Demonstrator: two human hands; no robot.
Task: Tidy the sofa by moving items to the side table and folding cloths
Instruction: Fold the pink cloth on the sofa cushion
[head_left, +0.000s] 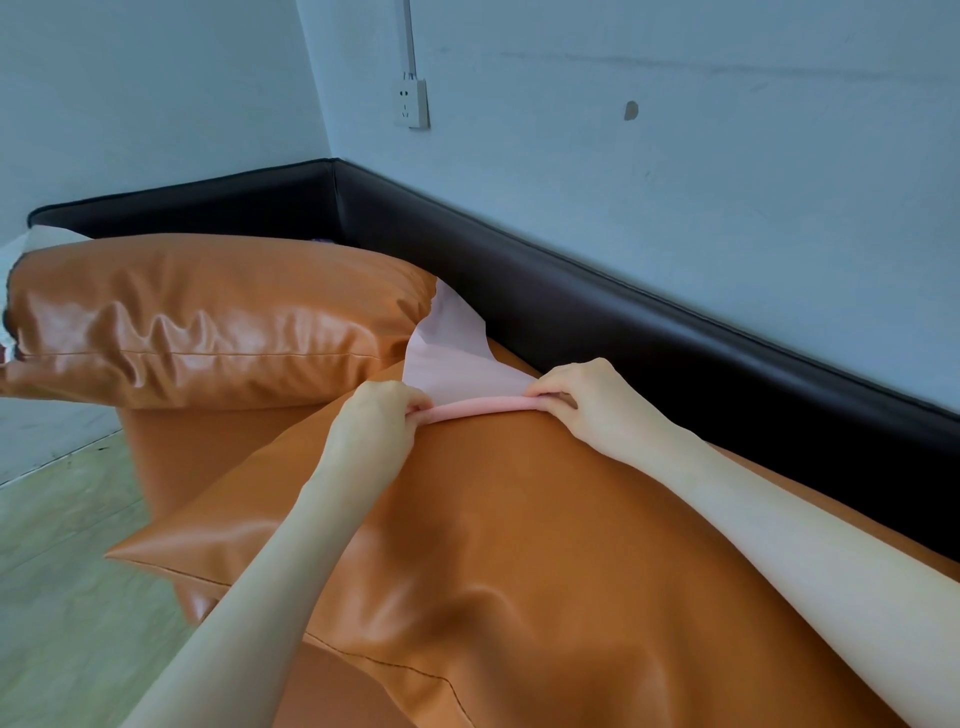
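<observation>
The sofa (519, 545), tan leather with a dark back rail along the wall, fills the view, a big cushion (208, 317) lying at its far end. A pink cloth (457, 364) spreads near the sofa's back edge beside that cushion. Its near edge looks rolled or bunched. The left hand (376, 415) and right hand (576, 397) each hold that edge in a closed grip.

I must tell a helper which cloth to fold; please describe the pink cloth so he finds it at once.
Find the orange sofa against the black backrest. The pink cloth lies between its two orange cushions, its near edge rolled and pinched by the left hand and right hand. It is the only pale pink, thin fabric there.
</observation>
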